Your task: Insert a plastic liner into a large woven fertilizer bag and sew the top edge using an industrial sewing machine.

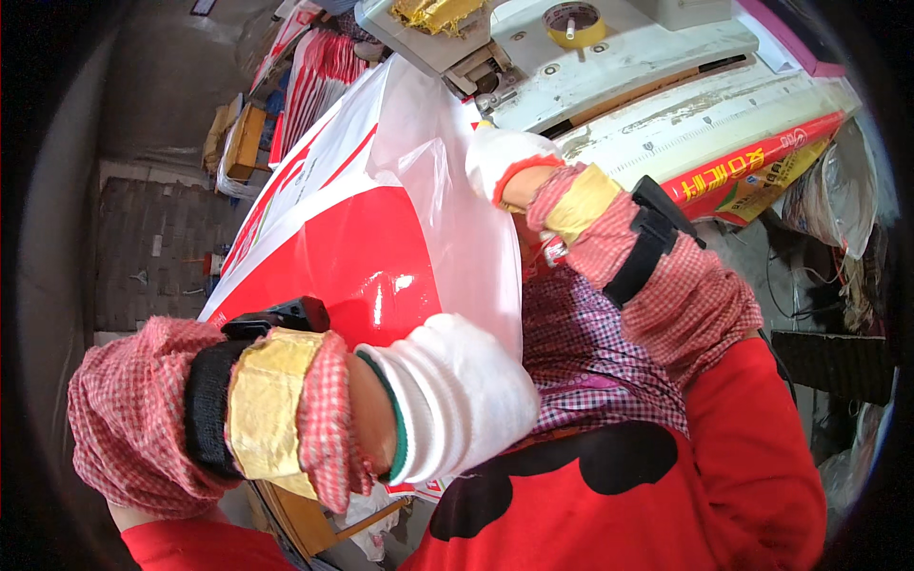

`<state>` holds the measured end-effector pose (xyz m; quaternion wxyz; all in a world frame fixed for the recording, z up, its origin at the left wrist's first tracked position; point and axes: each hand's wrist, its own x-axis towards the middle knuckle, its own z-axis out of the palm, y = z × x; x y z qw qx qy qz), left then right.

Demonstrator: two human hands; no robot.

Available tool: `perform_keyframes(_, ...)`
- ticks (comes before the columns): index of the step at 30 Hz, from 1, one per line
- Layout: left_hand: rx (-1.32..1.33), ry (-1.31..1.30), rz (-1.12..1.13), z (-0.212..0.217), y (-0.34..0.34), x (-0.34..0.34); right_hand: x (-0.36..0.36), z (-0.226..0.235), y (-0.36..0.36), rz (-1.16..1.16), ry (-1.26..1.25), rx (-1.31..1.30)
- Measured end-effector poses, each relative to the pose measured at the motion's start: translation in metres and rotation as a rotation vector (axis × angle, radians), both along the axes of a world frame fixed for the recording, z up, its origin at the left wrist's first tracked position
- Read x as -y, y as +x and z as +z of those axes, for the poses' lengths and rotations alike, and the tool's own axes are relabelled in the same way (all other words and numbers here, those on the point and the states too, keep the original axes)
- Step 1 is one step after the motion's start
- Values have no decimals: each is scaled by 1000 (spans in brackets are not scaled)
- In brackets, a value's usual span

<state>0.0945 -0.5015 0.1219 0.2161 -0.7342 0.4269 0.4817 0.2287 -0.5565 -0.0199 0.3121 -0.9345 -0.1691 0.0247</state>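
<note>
A large red and white plastic sack (347, 262) stretches from the sewing machine (466, 62) down toward my body, its pale, shiny side facing right. My left hand (466, 390), in a white knit glove with a green cuff, is closed on the sack's near edge; its fingertips are out of sight. Farther off, my right hand (509, 160), in a white glove with an orange-red cuff, grips the sack's far edge beside the machine's needle area. The back of that hand covers most of its fingers. Checked sleeve covers with yellow tape and black straps wrap both forearms.
The machine's pale worktable (666, 114) bears a roll of yellow tape (574, 26) and has a red printed front strip (752, 167). A stack of folded red and white sacks (319, 81) stands at the far left. Clear plastic (838, 190) hangs at the right.
</note>
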Motion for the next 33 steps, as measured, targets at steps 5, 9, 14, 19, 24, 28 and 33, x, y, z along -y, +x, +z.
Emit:
perform_keyframes(5,98,-118,83,-18,-6,17,-19,-32,9,-225,-96,24)
perform_keyframes(9,171,-146,-60,-18,46,25,-38,-56,30,-99,36,290)
perform_keyframes(14,67,585,45,38,82,67,-39,-42,38,-121,5,299)
perform_keyframes(19,510,336,-272,46,7,30,-47,-33,29,-91,18,306)
perform_keyframes(24,160,187,44,15,45,71,-14,-46,18,-87,35,336)
perform_keyframes(28,48,61,16,13,64,54,-2,-54,-10,-74,38,348)
perform_keyframes(33,85,-70,-62,-6,42,39,13,-65,-25,-54,34,357)
